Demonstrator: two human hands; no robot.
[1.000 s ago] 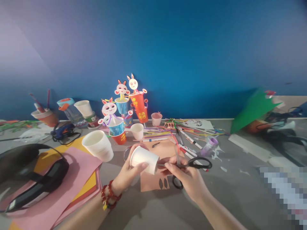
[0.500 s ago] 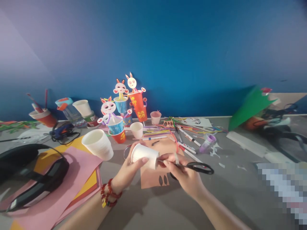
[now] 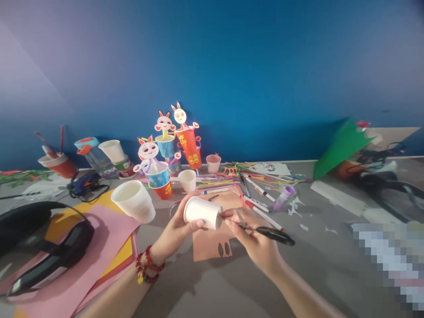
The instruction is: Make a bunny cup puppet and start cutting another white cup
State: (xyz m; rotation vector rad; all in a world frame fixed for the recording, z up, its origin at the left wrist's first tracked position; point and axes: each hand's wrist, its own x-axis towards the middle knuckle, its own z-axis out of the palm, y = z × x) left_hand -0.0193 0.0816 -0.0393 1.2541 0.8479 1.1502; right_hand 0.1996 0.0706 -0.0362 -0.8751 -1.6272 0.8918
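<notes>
My left hand [image 3: 180, 225] is wrapped round a white paper cup [image 3: 202, 213], which lies tilted on its side with its base toward the right. Black-handled scissors [image 3: 276, 235] are gripped in my right hand [image 3: 251, 234], their blades at the cup's base. Whether the tips have gone through the base is hidden by my fingers. Below the cup, an orange paper sheet [image 3: 207, 248] with small leaf-shaped cut-outs lies on the grey table. A stack of white paper cups [image 3: 134, 201] leans to the left of my left hand.
Several rabbit-faced cup puppets [image 3: 159, 172] stand at the back. Markers [image 3: 260, 190] and coloured pipe cleaners are strewn behind my hands, near a purple glitter tube [image 3: 284, 198]. Left are a black headset [image 3: 66, 247], pink paper [image 3: 109, 234] and a glue gun [image 3: 84, 183]. A green card [image 3: 344, 148] stands right.
The scissors have turned in my right hand, so their handles look narrower, seen more edge-on. The cup has shifted slightly right within the view and stays in my left hand.
</notes>
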